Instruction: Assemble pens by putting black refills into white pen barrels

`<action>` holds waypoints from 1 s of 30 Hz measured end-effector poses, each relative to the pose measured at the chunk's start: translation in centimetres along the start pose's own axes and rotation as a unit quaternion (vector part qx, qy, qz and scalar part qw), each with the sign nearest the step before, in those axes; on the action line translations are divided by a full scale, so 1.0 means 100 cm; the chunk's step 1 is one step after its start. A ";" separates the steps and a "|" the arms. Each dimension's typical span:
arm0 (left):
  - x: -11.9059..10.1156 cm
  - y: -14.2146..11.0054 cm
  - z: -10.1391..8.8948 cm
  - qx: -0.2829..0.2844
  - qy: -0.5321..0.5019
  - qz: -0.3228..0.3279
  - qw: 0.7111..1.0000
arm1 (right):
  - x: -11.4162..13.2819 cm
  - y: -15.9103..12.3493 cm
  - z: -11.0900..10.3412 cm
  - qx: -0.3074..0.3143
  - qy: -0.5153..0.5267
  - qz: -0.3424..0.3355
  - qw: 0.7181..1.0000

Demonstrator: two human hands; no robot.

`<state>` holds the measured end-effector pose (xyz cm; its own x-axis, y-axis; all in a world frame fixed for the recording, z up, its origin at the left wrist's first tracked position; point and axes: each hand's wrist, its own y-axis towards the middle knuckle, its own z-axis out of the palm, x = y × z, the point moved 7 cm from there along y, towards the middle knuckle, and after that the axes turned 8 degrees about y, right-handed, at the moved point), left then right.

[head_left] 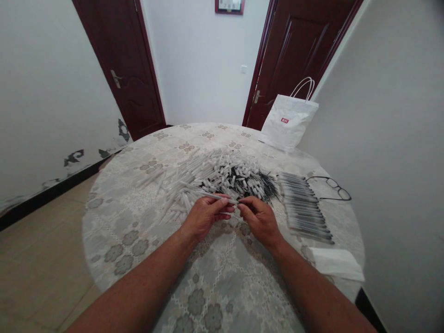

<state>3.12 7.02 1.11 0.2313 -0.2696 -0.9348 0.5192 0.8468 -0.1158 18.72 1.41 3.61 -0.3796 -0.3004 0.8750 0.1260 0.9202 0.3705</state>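
Tube: we pinch it in our left hand, apparently for steadiness; right hand pinched narrow at its end, contents too small to tell. Pile: just beyond both hands, seemingly for reach. Pens: rowed right of them, presumably kept separate.

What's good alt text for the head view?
A person's left hand and right hand hold a thin tube between them over a round, cloth-covered table, before a heap of pale tubes and black parts. To the right lie a row of pens and glasses; behind stands a white bag.
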 end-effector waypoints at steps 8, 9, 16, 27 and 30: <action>0.005 -0.001 0.006 0.017 0.010 -0.005 1.000 | 0.007 -0.002 0.000 0.027 -0.033 -0.022 0.999; 0.005 -0.001 0.007 0.018 0.013 -0.007 1.000 | 0.008 -0.003 -0.001 0.025 -0.028 -0.029 0.999; 0.006 0.000 0.007 0.023 0.016 -0.002 1.000 | 0.015 -0.003 -0.001 0.027 -0.062 -0.066 0.996; 0.006 -0.001 0.007 0.017 0.017 0.011 1.000 | 0.023 -0.003 0.000 0.042 -0.082 -0.067 0.993; 0.006 -0.001 0.007 0.013 0.014 0.012 1.000 | 0.029 -0.004 -0.001 0.040 -0.098 -0.098 0.989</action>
<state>3.77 6.42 0.82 0.2209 -0.2354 -0.9464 0.5346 0.8409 -0.0843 17.68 0.17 6.06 -0.5614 -0.4281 0.7082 -0.0386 0.8684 0.4943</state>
